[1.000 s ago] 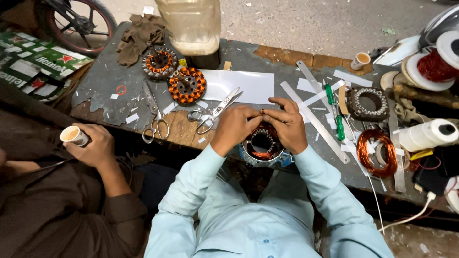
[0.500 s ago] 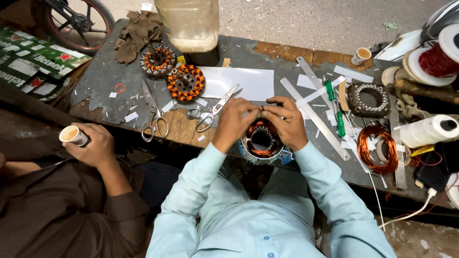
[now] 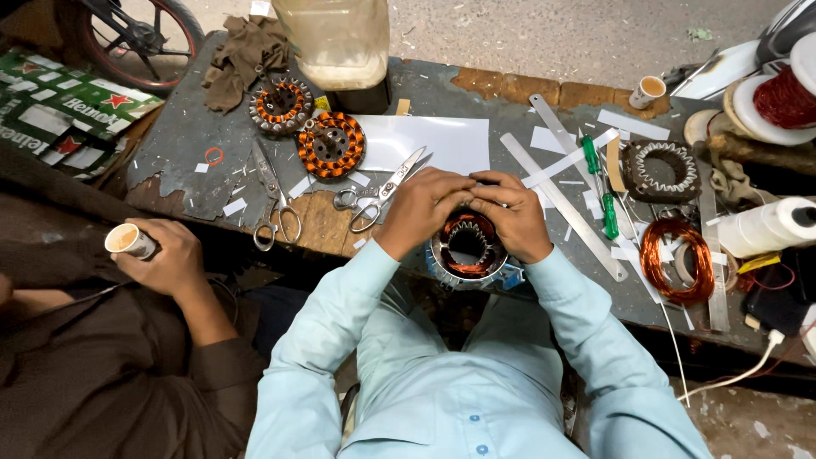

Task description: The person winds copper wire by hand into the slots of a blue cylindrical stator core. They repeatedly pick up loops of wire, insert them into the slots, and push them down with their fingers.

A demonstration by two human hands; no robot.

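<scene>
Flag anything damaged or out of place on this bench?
The bench top is worn: its grey surface has peeled off along the near edge, baring wood by the scissors. Paper scraps lie scattered. The stator in both hands looks intact.

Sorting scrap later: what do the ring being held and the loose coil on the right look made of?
Ring: seemingly grey steel, dull finish, toothed core wound with shiny orange-brown wire, probably enamelled copper. Both hands, left and right, grip its top. Coil: same glossy coppery wire.

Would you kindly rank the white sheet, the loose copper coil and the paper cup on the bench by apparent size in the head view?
1. White sheet, clearly largest.
2. Copper coil.
3. Paper cup, smallest, though it sits farther from the camera.
</scene>
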